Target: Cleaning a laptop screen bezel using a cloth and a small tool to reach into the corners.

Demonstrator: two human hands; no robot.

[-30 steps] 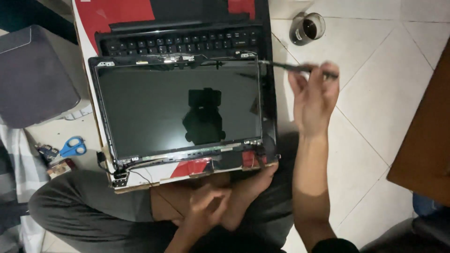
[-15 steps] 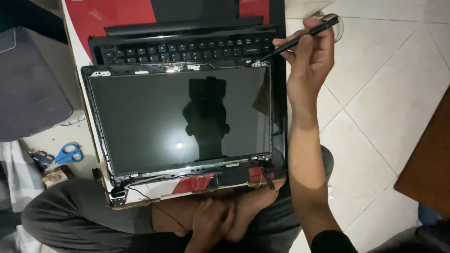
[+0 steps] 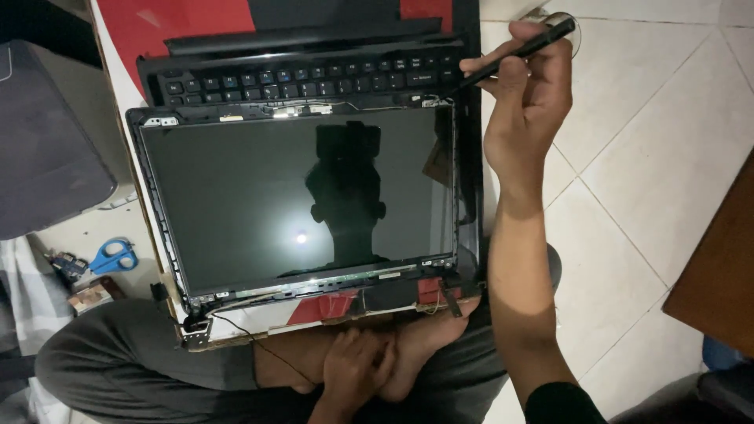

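Grey trousers, bare feet, and a dark sleeve cuff on the right arm.

Pale tiled floor under blue-handled scissors and dismantled laptop.

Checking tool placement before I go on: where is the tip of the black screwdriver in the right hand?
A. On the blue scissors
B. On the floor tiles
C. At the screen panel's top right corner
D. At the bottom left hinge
C: the right hand holds the black screwdriver slanting down to the top right corner of the laptop screen panel, beside the keyboard.
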